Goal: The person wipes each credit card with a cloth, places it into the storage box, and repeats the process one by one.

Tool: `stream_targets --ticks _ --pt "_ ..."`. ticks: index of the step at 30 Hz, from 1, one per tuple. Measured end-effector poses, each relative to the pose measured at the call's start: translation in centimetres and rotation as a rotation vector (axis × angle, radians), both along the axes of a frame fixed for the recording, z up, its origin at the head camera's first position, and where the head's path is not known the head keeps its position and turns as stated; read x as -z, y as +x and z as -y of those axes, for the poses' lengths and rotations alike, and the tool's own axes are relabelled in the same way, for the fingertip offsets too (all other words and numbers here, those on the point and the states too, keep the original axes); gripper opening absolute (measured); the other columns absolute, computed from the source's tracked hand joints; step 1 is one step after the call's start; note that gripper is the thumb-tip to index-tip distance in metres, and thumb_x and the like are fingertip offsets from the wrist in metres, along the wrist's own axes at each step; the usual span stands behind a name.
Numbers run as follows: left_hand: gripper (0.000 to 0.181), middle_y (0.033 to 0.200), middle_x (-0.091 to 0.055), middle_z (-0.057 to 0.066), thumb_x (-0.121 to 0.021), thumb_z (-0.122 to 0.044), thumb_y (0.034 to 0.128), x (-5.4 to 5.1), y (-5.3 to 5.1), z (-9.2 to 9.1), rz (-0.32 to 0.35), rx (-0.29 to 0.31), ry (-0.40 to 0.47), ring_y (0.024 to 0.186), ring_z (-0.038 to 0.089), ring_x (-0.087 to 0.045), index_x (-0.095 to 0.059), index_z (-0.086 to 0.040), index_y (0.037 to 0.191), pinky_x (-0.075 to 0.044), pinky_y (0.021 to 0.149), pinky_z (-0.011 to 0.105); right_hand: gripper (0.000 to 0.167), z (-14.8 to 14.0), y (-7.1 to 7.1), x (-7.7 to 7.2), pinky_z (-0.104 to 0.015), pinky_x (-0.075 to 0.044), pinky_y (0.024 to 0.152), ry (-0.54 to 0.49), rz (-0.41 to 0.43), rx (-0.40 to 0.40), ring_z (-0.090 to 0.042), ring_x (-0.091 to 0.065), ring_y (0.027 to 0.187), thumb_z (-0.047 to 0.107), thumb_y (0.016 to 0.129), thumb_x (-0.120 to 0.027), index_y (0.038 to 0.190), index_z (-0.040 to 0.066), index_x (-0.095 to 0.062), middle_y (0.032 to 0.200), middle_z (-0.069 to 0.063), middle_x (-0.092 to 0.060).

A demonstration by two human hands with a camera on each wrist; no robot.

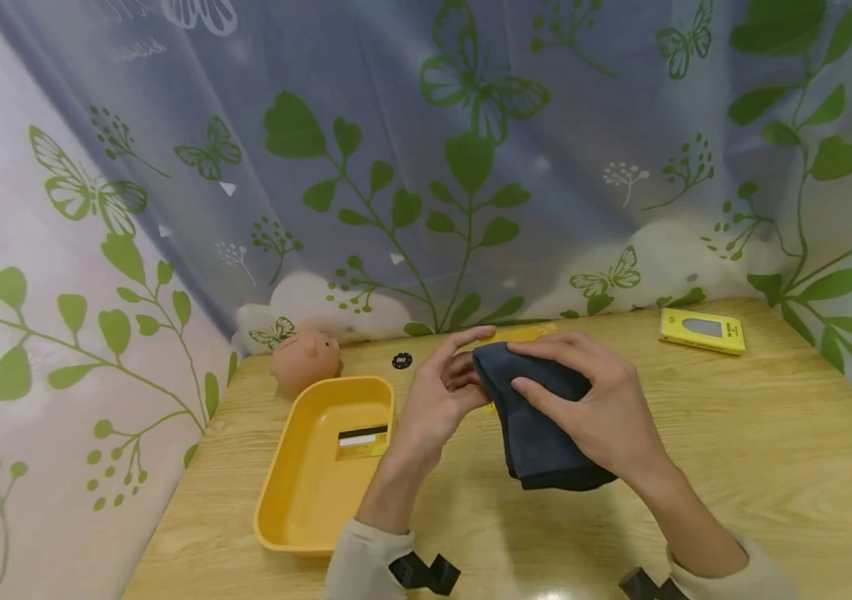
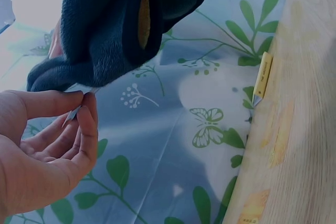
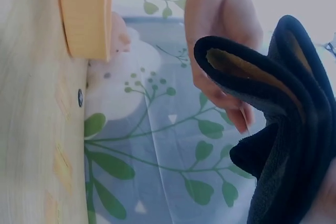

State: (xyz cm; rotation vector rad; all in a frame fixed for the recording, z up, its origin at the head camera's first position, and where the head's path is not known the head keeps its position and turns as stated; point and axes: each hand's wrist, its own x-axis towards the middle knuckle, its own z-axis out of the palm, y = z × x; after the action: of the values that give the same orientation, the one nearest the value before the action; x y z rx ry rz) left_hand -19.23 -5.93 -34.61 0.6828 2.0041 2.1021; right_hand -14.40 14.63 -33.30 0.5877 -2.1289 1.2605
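Observation:
A folded dark blue fabric item (image 1: 538, 425) is held up above the table by my right hand (image 1: 617, 408), thumb on the near face and fingers over the top. Its layered edges and a tan lining strip show on the fabric (image 3: 262, 72) in the right wrist view. My left hand (image 1: 433, 396) is at the fabric's left edge. In the left wrist view, thumb and fingertips of that hand (image 2: 50, 145) pinch a small, thin greyish piece (image 2: 73, 114) just below the fabric (image 2: 105, 35); whether it is attached cannot be told.
On the wooden table (image 1: 771, 450), a yellow tray (image 1: 276, 492) with a card (image 1: 362, 443) stands left. A pink pig figure (image 1: 306, 360) and black chip (image 1: 402, 360) are behind it. Orange-yellow flat pieces (image 2: 255, 207) lie behind the hands; a yellow box (image 1: 702, 330) is back right.

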Motion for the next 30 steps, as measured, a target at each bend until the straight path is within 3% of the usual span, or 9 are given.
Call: stream_targets --ticks 9,14,22,30 --pt "0.061 0.13 -0.069 0.016 -0.068 0.003 0.0961 0.1 0.1 -0.4 -0.027 0.016 -0.028 0.102 0.021 -0.069 -0.055 -0.021 0.15 -0.058 0.091 0.036 0.042 0.7 -0.3 0.8 -0.015 -0.053 0.086 0.033 -0.046 0.014 -0.014 -0.067 0.102 0.005 0.085 -0.086 0.124 0.019 -0.078 0.112 0.004 -0.069" --pt "0.059 0.129 -0.07 0.014 -0.069 0.003 0.0961 0.1 0.2 -0.4 -0.023 0.005 -0.023 0.103 0.022 -0.07 -0.056 -0.02 0.149 -0.058 0.092 0.037 0.042 1.0 -0.4 1.1 -0.017 -0.053 0.082 0.082 -0.08 0.087 -0.016 -0.068 0.098 0.008 0.083 -0.088 0.123 0.02 -0.078 0.111 0.004 -0.069" --pt "0.058 0.124 -0.072 0.015 -0.069 0.004 0.0958 0.2 0.1 -0.3 -0.013 -0.006 0.009 0.095 0.02 -0.069 -0.057 -0.017 0.148 -0.059 0.089 0.038 0.044 0.9 -0.5 1.4 -0.032 -0.055 0.065 0.142 -0.143 0.195 -0.018 -0.068 0.088 0.008 0.081 -0.09 0.122 0.019 -0.079 0.111 -0.002 -0.07" --pt "0.06 0.106 -0.069 0.006 -0.073 0.003 0.0925 -0.1 0.1 -0.2 -0.009 -0.074 -0.043 0.092 0.021 -0.062 -0.061 -0.024 0.144 -0.055 0.081 0.031 0.044 -0.1 -0.8 1.0 -0.018 -0.049 0.072 0.125 -0.143 0.231 -0.021 -0.07 0.093 0.007 0.081 -0.089 0.122 0.018 -0.079 0.113 -0.004 -0.07"
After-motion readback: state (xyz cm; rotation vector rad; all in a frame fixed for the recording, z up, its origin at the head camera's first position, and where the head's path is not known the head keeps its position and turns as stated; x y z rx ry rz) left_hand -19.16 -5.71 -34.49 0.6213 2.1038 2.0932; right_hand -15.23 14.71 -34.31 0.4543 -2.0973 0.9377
